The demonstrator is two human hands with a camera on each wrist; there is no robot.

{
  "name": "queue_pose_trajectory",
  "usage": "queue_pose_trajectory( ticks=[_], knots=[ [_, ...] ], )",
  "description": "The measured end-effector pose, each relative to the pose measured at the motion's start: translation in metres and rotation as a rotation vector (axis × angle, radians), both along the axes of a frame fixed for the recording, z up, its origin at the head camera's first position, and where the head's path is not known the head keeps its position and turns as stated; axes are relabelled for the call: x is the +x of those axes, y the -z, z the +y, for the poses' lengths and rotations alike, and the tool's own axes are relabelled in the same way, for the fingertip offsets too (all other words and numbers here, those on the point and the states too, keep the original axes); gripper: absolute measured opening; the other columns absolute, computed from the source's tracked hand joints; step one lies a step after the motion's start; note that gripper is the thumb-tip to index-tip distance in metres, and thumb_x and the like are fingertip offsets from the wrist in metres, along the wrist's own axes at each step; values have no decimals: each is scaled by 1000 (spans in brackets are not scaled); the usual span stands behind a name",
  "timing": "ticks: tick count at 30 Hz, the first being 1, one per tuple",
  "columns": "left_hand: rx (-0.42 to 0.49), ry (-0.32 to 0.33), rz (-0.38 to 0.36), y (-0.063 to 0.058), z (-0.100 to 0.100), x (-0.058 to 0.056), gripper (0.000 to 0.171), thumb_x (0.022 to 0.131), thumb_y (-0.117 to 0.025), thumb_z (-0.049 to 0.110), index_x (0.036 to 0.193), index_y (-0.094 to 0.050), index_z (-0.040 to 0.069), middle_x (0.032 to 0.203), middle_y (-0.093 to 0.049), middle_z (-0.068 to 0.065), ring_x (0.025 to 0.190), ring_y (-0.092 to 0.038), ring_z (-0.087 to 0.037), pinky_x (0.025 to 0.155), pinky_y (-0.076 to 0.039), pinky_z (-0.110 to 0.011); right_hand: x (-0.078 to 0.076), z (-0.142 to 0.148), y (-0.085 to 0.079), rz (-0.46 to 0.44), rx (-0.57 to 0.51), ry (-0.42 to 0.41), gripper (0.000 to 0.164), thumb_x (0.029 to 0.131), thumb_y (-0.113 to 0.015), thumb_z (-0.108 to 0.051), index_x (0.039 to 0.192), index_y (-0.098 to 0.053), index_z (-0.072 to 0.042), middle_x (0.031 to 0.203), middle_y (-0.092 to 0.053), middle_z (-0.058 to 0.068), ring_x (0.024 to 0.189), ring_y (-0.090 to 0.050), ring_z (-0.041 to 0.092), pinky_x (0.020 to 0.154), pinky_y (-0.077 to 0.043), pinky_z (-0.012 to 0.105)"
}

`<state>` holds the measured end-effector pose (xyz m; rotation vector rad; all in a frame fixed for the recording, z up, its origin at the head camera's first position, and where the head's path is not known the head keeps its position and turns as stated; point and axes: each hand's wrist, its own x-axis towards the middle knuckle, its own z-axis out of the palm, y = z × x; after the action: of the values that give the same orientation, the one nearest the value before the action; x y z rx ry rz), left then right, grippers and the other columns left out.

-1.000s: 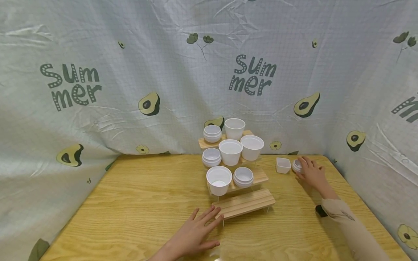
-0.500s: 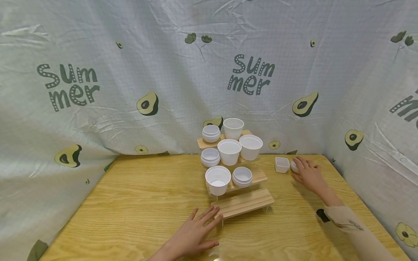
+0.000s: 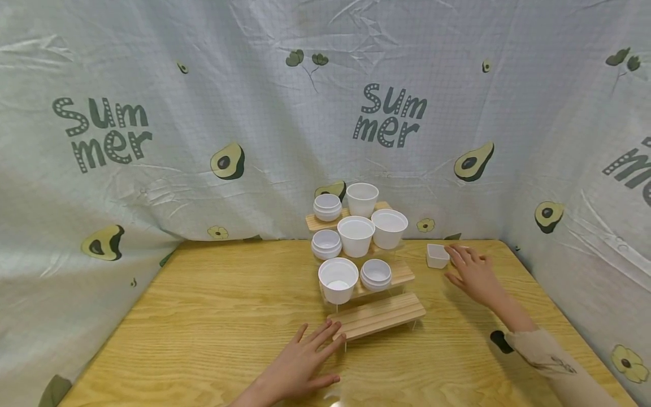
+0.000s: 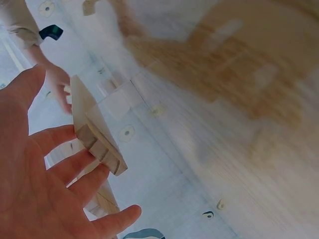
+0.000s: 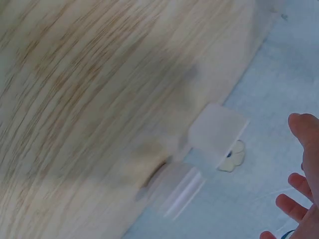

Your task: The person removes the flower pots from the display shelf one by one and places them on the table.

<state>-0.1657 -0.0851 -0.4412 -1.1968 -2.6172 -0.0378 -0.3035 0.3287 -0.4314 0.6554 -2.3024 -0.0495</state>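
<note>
My left hand [image 3: 300,362] has its fingers spread, with the fingertips touching the left end of the lowest wooden step [image 3: 378,316] of a tiered stand. In the left wrist view, those fingers meet the step's end [image 4: 102,149]. On the right, my right hand [image 3: 475,277] hovers by a small square white cup [image 3: 437,256], fingers loosely extended and holding nothing. A round white jar [image 5: 177,191] is mostly hidden under that hand in the head view. The right wrist view shows it beside the square cup [image 5: 217,132], both apart from my fingers.
Upper steps of the stand carry white tapered cups [image 3: 356,236] and squat round jars [image 3: 376,275]. The wooden table [image 3: 213,316] reaches back to a curtain [image 3: 274,113] printed with avocados. A black object [image 3: 502,341] shows beside my right sleeve.
My right hand has shifted slightly left, from the round jar it was touching toward the square cup. The left hand stays at the step. The head view has drifted a little.
</note>
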Motion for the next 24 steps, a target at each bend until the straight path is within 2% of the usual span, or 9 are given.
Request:
queue_pose_trajectory(
  ticks=[2,3,8,13,19,21,23,24],
  knots=[
    [1,-1,7,0,0,0,61,86,-45,52,136,-38,17,143,-35,-5,131,-35,-21,93,-39,-51,2,-5,-2,21,-11,-18,71,90,-20,-58,119,-51,-1,113,-56,18,95,-52,37,66,-38,53],
    [2,-2,11,1,0,0,61,86,-45,52,136,-38,17,143,-36,-5,131,-35,-21,93,-39,-51,4,-7,-4,28,-14,-23,73,90,-15,-58,118,-51,-1,112,-56,18,95,-52,37,66,-38,54],
    [12,0,41,2,1,0,61,85,-47,52,135,-39,17,142,-37,-5,130,-37,-21,92,-40,-51,13,-20,-11,32,-35,-47,75,90,-13,-57,118,-51,0,111,-56,18,96,-50,36,69,-37,54],
    [22,5,71,3,1,-1,61,83,-50,52,133,-41,18,140,-39,-4,129,-38,-21,91,-41,-50,22,-33,-16,37,-63,-94,71,91,-17,-55,116,-53,1,111,-55,17,96,-49,35,70,-35,52],
    [25,-1,72,3,0,-1,61,84,-49,52,134,-41,18,140,-39,-4,129,-38,-21,91,-41,-50,30,-47,-16,23,-92,-142,64,92,-23,-53,113,-54,0,111,-54,15,98,-48,32,72,-34,53],
    [25,-1,68,3,0,-1,61,84,-49,52,134,-41,18,140,-39,-4,129,-38,-20,91,-41,-50,33,-51,-16,17,-93,-159,60,93,-28,-51,114,-54,-1,112,-54,14,99,-48,31,73,-34,53],
    [25,1,56,3,0,-2,61,84,-49,52,134,-40,18,141,-38,-4,129,-38,-20,91,-41,-50,35,-56,-16,7,-91,-175,52,90,-44,-45,115,-54,0,113,-54,13,102,-47,30,75,-34,53],
    [23,1,50,3,0,-2,61,85,-48,52,135,-40,18,141,-38,-4,129,-38,-20,91,-41,-50,37,-59,-17,1,-92,-184,51,89,-46,-43,116,-54,0,114,-54,13,103,-47,30,76,-33,53]
  ],
)
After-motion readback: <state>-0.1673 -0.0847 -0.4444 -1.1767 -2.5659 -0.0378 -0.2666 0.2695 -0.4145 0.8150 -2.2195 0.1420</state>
